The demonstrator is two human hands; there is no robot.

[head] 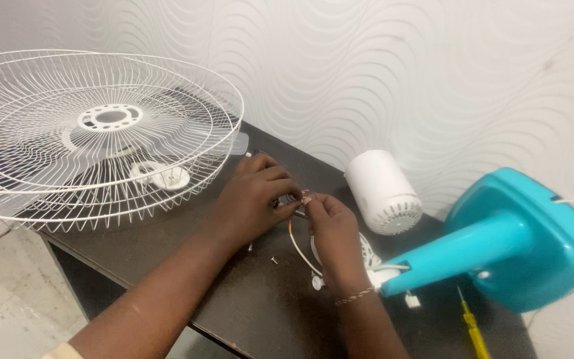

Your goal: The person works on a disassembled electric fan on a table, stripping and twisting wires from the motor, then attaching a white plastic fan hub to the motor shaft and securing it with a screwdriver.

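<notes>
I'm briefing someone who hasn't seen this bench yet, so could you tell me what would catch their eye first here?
Probably the big white wire fan guards, stacked at the left end of the dark table. Next, the turquoise fan stand lying on its side at the right, with a white motor cover behind it near the wall. In the middle, the left hand and right hand meet over thin wires.

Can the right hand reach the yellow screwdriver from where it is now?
Probably yes. The right hand is busy pinching thin wires, but the yellow screwdriver lies uncovered on the dark table, beside the turquoise fan stand.
</notes>
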